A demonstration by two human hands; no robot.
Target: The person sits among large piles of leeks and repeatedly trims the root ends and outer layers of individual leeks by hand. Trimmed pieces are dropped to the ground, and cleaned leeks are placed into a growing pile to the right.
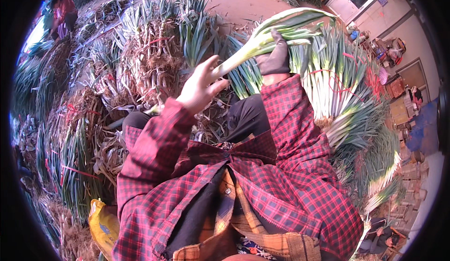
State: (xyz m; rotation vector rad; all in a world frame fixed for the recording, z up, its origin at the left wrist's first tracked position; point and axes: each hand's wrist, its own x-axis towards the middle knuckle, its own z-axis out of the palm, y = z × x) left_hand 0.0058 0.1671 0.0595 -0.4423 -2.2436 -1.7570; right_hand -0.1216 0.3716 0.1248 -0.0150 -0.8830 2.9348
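My right hand [276, 57], in a dark glove, grips a large green onion [242, 52] where its white stalk turns into green leaves. The stalk slants down to the left and its leaves bend over to the right. At the white lower end is my left hand [202, 85], thumb and fingers apart around it; whether they press on it I cannot tell. Below the hands, dry stripped leaves [211, 120] lie between my knees. Close to my right arm leans a bundle of cleaned green onions [320, 88] bound with red string.
Untrimmed, rooty green onion bundles [151, 57] stand ahead and to the left. A yellow sack [103, 226] lies by my left side. One person [65, 14] is at the far upper left, another [379, 240] at the lower right. Boxes [395, 87] line the right wall.
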